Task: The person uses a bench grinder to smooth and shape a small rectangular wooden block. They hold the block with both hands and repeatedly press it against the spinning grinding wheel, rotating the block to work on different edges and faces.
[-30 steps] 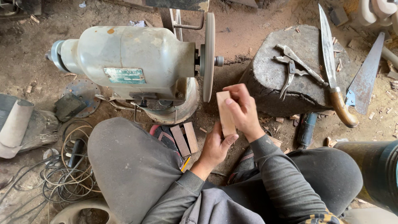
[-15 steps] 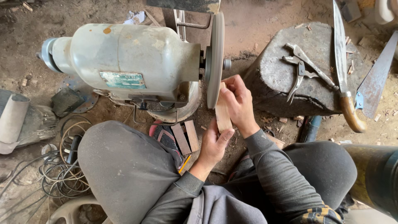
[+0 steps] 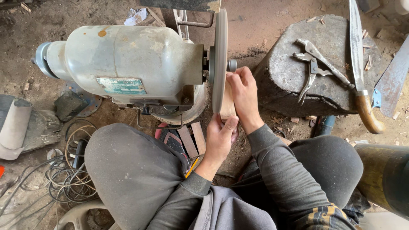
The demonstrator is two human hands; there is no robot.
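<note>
Wooden slat (image 3: 227, 104), clasped by both hands, now pressed to grinding disc (image 3: 220, 64) w/ motor (image 3: 128, 64) alongside, raised since earlier frame: sanding underway. Right hand (image 3: 243, 96) fingers wrap top; left hand (image 3: 221, 136) grips bottom.

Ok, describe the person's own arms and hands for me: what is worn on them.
Both hands are bare: left hand, right hand. No gloves, rings or watch show. Each arm wears a long dark grey sleeve with a ribbed cuff at the wrist.
</note>
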